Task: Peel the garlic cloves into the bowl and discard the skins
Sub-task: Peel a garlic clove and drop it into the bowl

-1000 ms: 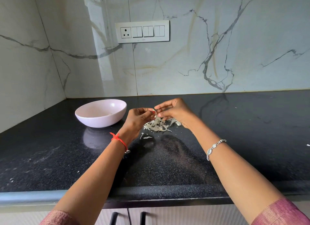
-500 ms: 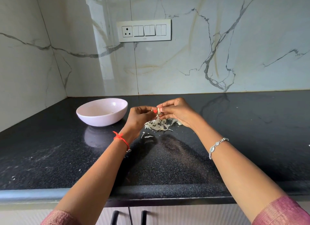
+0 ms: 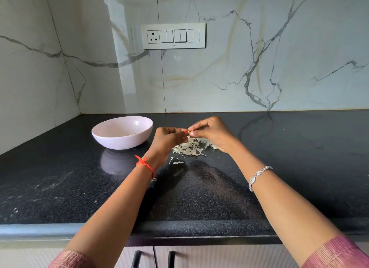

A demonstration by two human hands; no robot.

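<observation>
Left hand (image 3: 167,140) and right hand (image 3: 212,133) pinch one garlic clove (image 3: 188,131) above the skins (image 3: 191,147) (likely catching peel), bowl (image 3: 121,141) at nine o'clock.

Black counter (image 3: 289,167): pink bowl (image 3: 119,141), garlic skin pile (image 3: 191,147)

No legible text showing anywhere, a tiny maker's mark (image 3: 174,45) sitting on the lower edge of the white switch plate (image 3: 173,35) at twelve o'clock, too small to read
</observation>
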